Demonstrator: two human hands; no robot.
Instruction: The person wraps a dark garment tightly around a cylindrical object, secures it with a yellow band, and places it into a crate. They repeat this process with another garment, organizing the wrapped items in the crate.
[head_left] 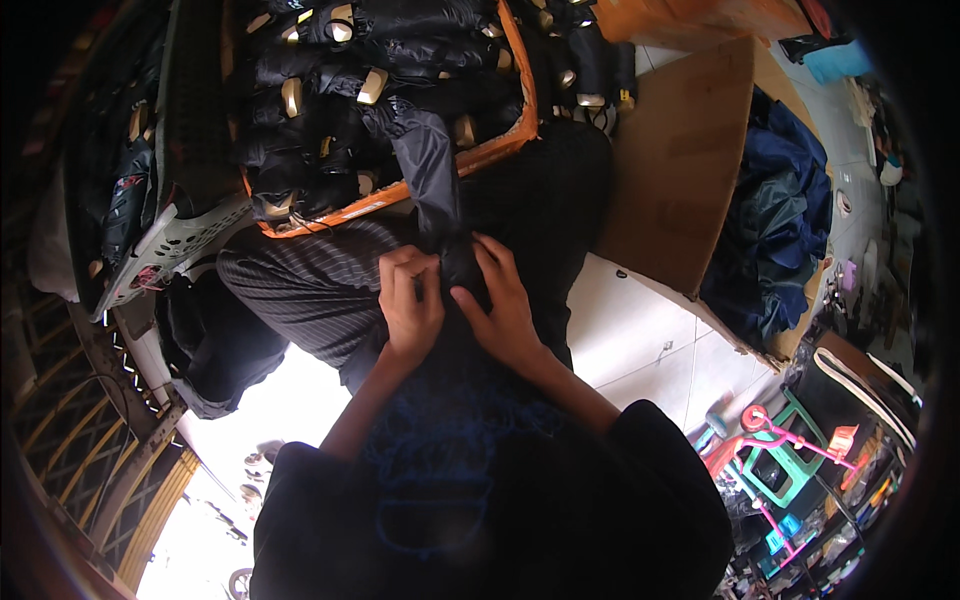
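Right hand at black fabric, tiled floor (pale, bright), cardboard box

No text is showing legibly. Pale label is sitting on near rim of orange crate; faint marks are showing on cardboard box, right of crate.

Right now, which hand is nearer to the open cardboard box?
The right hand. It is at the black fabric, on the side toward the cardboard box. The left hand is on the fabric's other side, farther from the box.
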